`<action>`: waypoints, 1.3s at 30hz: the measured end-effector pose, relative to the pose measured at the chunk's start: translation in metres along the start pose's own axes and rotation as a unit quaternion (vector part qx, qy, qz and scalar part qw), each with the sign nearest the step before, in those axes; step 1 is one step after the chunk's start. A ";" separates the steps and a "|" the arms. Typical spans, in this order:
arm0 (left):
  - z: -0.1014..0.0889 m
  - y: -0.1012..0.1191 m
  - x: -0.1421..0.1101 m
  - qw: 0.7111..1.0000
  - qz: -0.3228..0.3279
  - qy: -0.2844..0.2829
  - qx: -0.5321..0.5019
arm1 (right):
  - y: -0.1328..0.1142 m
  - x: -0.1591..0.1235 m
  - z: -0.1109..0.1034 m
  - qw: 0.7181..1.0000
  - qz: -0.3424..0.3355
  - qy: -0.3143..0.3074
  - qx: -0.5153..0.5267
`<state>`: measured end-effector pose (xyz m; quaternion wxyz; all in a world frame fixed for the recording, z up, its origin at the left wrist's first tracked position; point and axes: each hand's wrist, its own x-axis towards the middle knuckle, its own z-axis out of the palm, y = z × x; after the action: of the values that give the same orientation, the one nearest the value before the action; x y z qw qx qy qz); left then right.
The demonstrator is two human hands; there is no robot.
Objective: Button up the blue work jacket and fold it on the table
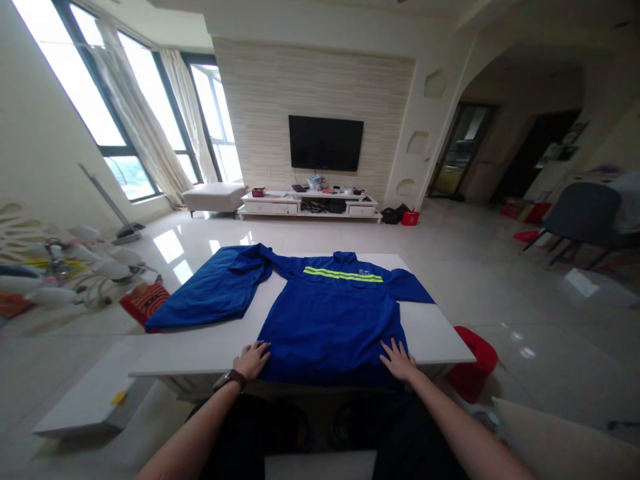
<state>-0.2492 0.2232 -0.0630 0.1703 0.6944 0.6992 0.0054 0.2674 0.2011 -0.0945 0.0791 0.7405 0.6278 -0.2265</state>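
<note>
A blue work jacket point(335, 327) lies spread on the white table point(430, 333), its collar pointing away from me. A yellow-green reflective band crosses its chest, and its hem reaches the table's near edge. My left hand point(253, 361) rests on the jacket's lower left corner, fingers stretched out; a dark watch is on that wrist. At the lower right side of the jacket, my right hand point(398, 361) lies flat with its fingers spread. Another blue garment point(205, 287), loosely laid out, covers the table's left end, and the jacket's left sleeve touches it.
A red stool point(473, 367) stands at the table's right side. On the floor at left are a white box point(80, 400) and a red box point(145, 303). Across the room, a television point(326, 143) hangs above a white cabinet point(270, 207). A dark chair point(583, 210) is at right.
</note>
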 end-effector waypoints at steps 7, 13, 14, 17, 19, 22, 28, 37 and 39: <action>-0.012 -0.005 0.040 0.995 -0.050 0.078 -0.044 | -0.031 0.021 -0.036 0.989 0.012 0.143 -0.048; 0.011 -0.046 0.069 0.978 -0.127 0.166 0.001 | -0.087 0.067 -0.065 0.983 -0.028 0.180 -0.022; 0.017 -0.051 0.070 0.976 -0.129 0.174 0.017 | -0.095 0.078 -0.066 0.987 -0.029 0.157 -0.016; 0.028 -0.055 0.068 0.972 -0.140 0.187 0.039 | -0.116 0.113 -0.065 0.995 -0.011 0.096 0.000; 0.028 -0.053 0.066 0.971 -0.144 0.188 0.042 | -0.129 0.136 -0.062 0.997 -0.001 0.083 -0.005; 0.024 -0.049 0.065 0.968 -0.149 0.196 0.044 | -0.143 0.169 -0.061 0.994 -0.006 0.108 -0.033; 0.020 -0.042 0.062 0.963 -0.157 0.216 0.029 | -0.163 0.227 -0.097 0.991 -0.035 0.111 -0.070; 0.017 -0.038 0.060 0.960 -0.142 0.242 0.009 | -0.203 0.127 -0.081 0.970 -0.141 0.196 -0.039; 0.016 -0.036 0.060 0.960 -0.150 0.236 0.000 | -0.196 0.074 -0.054 0.972 -0.175 0.157 -0.029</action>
<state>-0.2790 0.2764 -0.1005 -0.0004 0.5604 0.8158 0.1433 0.0989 0.3276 -0.0463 -0.0400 0.6429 0.7583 -0.0998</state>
